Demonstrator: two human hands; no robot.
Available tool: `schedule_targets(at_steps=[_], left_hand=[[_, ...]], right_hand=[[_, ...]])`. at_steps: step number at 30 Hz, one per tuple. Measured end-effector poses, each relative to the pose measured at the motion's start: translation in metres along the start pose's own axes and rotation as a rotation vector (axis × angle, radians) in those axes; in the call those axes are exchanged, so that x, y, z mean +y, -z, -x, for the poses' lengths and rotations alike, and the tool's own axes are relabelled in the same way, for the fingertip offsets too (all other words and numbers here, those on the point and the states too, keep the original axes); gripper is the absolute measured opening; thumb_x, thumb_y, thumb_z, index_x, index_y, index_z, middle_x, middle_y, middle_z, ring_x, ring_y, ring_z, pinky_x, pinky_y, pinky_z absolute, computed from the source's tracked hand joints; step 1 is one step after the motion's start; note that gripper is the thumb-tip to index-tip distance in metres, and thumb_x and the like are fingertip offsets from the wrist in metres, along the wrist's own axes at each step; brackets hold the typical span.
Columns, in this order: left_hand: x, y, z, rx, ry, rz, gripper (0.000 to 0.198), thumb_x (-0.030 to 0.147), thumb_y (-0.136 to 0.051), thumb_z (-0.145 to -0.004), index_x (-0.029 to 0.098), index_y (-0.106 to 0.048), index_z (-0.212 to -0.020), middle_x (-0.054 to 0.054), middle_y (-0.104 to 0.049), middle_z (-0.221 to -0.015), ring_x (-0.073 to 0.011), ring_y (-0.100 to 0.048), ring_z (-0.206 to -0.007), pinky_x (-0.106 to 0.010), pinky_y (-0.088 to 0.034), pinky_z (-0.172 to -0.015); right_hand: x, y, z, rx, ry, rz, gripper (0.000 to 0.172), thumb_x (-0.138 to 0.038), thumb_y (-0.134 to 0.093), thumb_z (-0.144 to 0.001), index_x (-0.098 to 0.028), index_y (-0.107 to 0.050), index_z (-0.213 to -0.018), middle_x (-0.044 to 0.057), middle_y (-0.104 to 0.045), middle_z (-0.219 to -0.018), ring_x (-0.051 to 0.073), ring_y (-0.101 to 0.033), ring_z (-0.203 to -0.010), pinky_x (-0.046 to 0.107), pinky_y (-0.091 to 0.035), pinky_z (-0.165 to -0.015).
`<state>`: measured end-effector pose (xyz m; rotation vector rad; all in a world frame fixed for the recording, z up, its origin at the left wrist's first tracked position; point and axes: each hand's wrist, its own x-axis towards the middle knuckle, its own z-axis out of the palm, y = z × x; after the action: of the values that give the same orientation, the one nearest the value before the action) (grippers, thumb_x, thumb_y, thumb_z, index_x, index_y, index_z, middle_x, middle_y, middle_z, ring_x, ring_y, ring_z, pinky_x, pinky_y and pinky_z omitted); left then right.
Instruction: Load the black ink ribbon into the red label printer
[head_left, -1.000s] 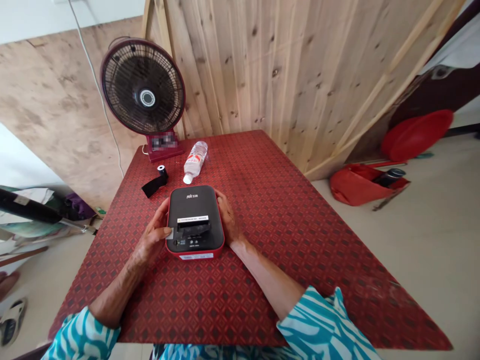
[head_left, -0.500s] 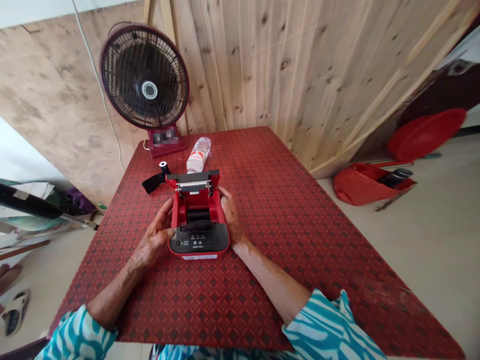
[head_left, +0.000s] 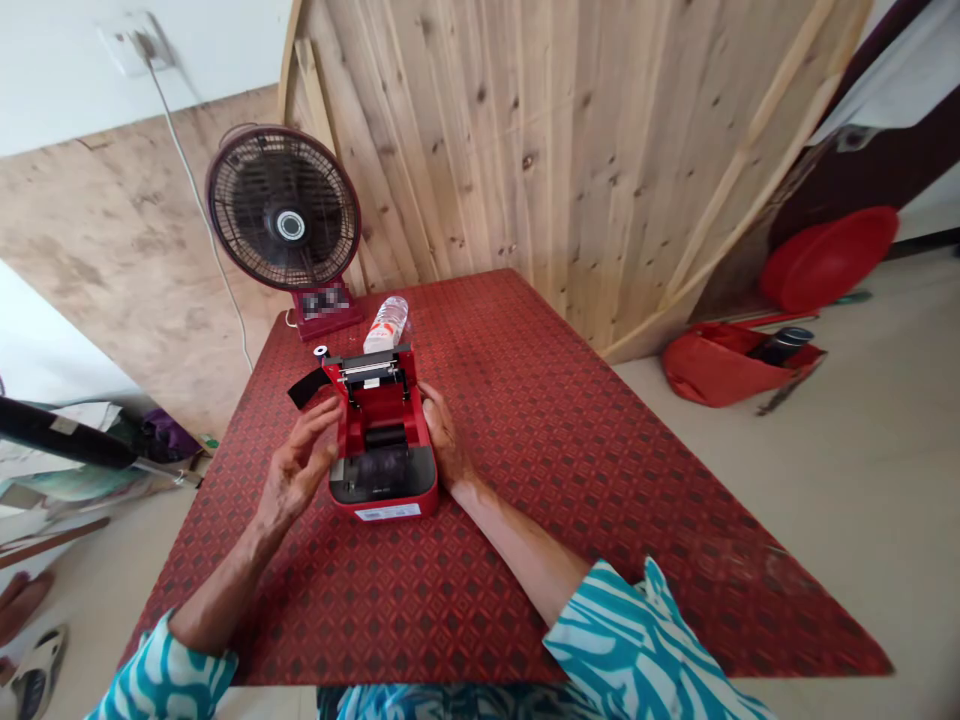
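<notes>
A red and black printer (head_left: 384,405) stands on the table in front of me, its lid (head_left: 369,370) raised at the back. Inside it lies a black roller (head_left: 385,436). My right hand (head_left: 448,440) grips the printer's right side, with part of the fingers hidden behind it. At the left side, my left hand (head_left: 298,465) has its fingers apart, close to the printer's wall; whether the fingertips touch it I cannot tell. Behind the printer on the left are a small dark roll (head_left: 321,352) with a white core and a black strip (head_left: 306,388).
A clear plastic bottle (head_left: 387,326) lies behind the printer. A fan (head_left: 290,225) stands at the table's far left corner, its cord running up to a wall socket (head_left: 136,45). A patterned red cloth (head_left: 570,480) covers the table. To the right, a red bag (head_left: 701,370) sits on the floor.
My left thumb has come off the printer's front panel and that hand has loosened. The printer's front face shows more. My right hand keeps its hold; the view has shifted slightly.
</notes>
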<state>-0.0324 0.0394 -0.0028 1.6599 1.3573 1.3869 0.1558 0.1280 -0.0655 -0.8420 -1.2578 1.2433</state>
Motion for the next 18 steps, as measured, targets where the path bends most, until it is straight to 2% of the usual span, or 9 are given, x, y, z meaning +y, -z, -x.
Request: schedule_targets(at_steps=[2, 5, 7, 11, 14, 18], left_hand=[[0.014, -0.001, -0.014, -0.092, -0.104, -0.218, 0.026, 0.027, -0.054, -0.088, 0.024, -0.069, -0.109, -0.007, -0.063, -0.124, -0.0229, -0.055, -0.119, -0.037, -0.041, -0.103], [0.028, -0.01, -0.042, -0.399, -0.179, -0.436, 0.027, 0.025, -0.051, -0.088, 0.024, -0.069, -0.108, -0.006, -0.071, -0.109, -0.021, -0.064, -0.103, -0.034, -0.047, -0.093], [0.028, -0.016, -0.061, -0.531, -0.179, -0.543, 0.026, 0.025, -0.056, -0.083, 0.025, -0.071, -0.105, -0.006, -0.072, -0.104, -0.0231, -0.066, -0.098, -0.034, -0.048, -0.09], [0.019, -0.024, -0.083, -0.701, -0.078, -0.716, 0.026, 0.023, -0.066, -0.072, 0.029, -0.074, -0.096, -0.005, -0.075, -0.092, -0.0271, -0.069, -0.084, -0.034, -0.049, -0.077], [0.014, -0.025, -0.086, -0.731, -0.028, -0.728, 0.025, 0.022, -0.068, -0.068, 0.03, -0.074, -0.091, -0.003, -0.074, -0.083, -0.0263, -0.068, -0.077, -0.033, -0.047, -0.075], [0.02, -0.024, -0.083, -0.625, -0.034, -0.65, 0.029, 0.021, -0.071, -0.065, 0.03, -0.073, -0.092, -0.003, -0.073, -0.092, -0.0269, -0.067, -0.087, -0.033, -0.046, -0.081]], right_hand=[[0.0, 0.0, 0.0, 0.0, -0.002, -0.006, 0.052, -0.055, -0.038, -0.088, -0.021, -0.052, -0.126, 0.008, -0.055, -0.133, 0.021, -0.047, -0.126, 0.04, -0.033, -0.111], [0.0, -0.001, -0.001, -0.001, 0.007, -0.017, 0.048, -0.053, -0.039, -0.089, -0.023, -0.053, -0.125, 0.007, -0.056, -0.132, 0.02, -0.048, -0.125, 0.038, -0.033, -0.11], [-0.001, -0.001, -0.001, -0.001, 0.021, -0.028, 0.045, -0.05, -0.039, -0.089, -0.024, -0.054, -0.123, 0.005, -0.057, -0.131, 0.019, -0.049, -0.124, 0.038, -0.034, -0.11], [-0.003, -0.001, -0.002, -0.008, 0.045, -0.058, 0.041, -0.046, -0.039, -0.09, -0.024, -0.055, -0.122, 0.004, -0.059, -0.128, 0.018, -0.051, -0.122, 0.037, -0.036, -0.108], [-0.003, -0.002, -0.002, -0.01, 0.052, -0.068, 0.041, -0.045, -0.04, -0.09, -0.024, -0.055, -0.122, 0.004, -0.06, -0.128, 0.017, -0.052, -0.121, 0.034, -0.036, -0.107], [-0.004, -0.002, -0.003, 0.003, 0.038, -0.062, 0.041, -0.045, -0.041, -0.089, -0.023, -0.055, -0.121, 0.004, -0.06, -0.127, 0.018, -0.053, -0.12, 0.035, -0.037, -0.107]])
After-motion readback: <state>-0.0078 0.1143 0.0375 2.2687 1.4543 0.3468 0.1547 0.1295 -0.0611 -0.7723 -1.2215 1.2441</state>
